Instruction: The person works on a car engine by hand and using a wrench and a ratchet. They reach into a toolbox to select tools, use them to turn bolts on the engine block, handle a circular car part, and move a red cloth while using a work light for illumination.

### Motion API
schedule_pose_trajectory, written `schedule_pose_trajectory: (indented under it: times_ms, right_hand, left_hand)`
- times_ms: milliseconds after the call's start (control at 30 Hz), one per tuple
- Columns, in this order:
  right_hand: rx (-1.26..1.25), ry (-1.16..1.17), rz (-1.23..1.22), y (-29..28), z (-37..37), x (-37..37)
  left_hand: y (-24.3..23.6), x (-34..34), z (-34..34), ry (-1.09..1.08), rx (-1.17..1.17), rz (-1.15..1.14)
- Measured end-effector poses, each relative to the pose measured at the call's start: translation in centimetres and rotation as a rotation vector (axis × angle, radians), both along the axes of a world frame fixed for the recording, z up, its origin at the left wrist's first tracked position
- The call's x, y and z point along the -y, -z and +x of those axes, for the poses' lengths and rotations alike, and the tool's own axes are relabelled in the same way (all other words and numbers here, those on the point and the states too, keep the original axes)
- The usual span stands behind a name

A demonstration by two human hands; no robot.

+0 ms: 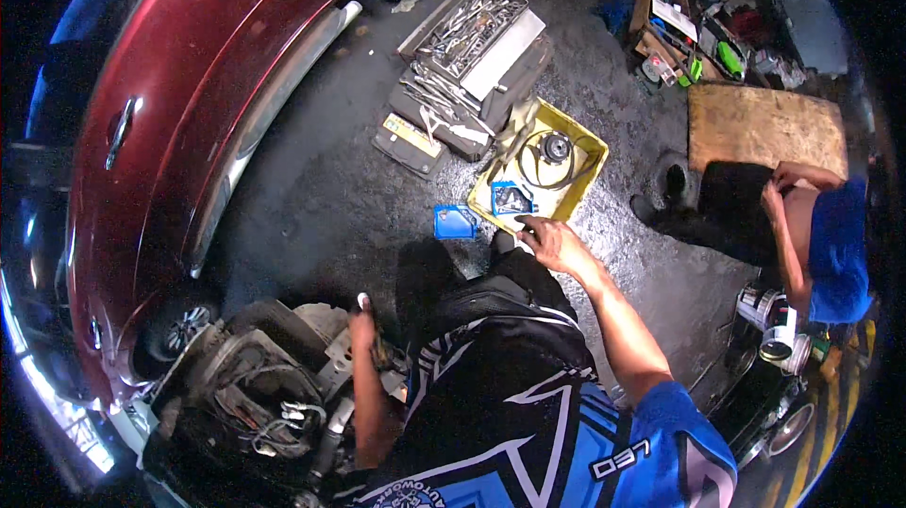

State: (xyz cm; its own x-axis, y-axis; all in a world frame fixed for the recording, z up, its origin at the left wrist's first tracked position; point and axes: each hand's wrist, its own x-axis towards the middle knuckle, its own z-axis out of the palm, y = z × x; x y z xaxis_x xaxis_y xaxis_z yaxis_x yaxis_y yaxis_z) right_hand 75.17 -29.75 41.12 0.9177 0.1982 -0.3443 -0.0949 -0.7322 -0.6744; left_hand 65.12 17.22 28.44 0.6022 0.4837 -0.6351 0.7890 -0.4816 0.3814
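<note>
Yellow tray (590, 145) | wet dark garage floor (330, 197) | hands (552, 242) just beside

Small blue packet (454, 222): flat on the dark floor, just left of the yellow tray (587, 142). Second blue packet (511, 198): inside the tray's near corner, dark contents showing. Open brown cardboard box (661, 17): top right, holding cartons with white, red and green faces. Yellow label (412, 134): rectangular, on a flat black case beside the tool chest.
</note>
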Motion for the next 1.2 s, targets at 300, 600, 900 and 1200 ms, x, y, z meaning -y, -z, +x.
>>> schedule_pose_trajectory:
  times_ms: [300,600,900,1200]
  right_hand:
    - [-0.144,0.017,0.069,9.8,13.6,-4.9]
    - [0.035,0.203,-0.093,27.4,34.5,-9.4]
    - [-0.176,0.982,-0.209,40.6,50.5,-4.7]
    - [-0.004,0.962,-0.182,43.4,52.6,-7.8]
  left_hand:
    - [3.6,-3.6,-1.9,0.173,-0.578,-0.151]
    - [5.0,-9.1,13.2,0.037,-0.563,-0.098]
    - [9.4,-12.0,21.8,0.048,-0.627,-0.080]
    - [11.1,-13.8,24.6,0.034,-0.657,-0.035]
